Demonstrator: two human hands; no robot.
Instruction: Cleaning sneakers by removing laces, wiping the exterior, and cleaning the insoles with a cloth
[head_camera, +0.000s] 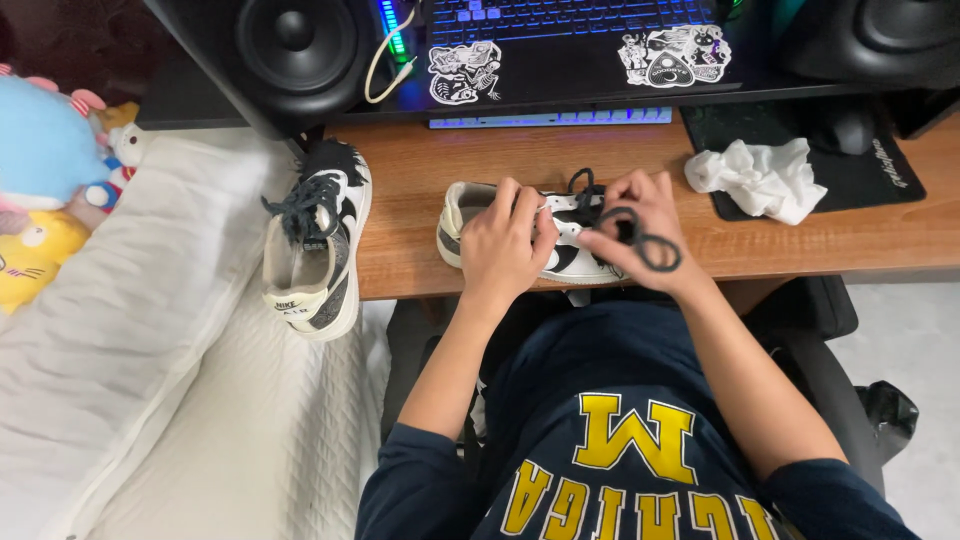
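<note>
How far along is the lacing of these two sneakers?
The other sneaker, at the desk's left edge, already looks laced. On the sneaker on the desk, the left hand steadies it while the right hand holds a loop of dark lace; how many eyelets remain is hidden.

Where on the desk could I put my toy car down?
Bare wood lies between the second shoe and the shoe being laced, and along the desk front below the crumpled tissue. It is crowded around the left hand, right hand and dark lace.
</note>
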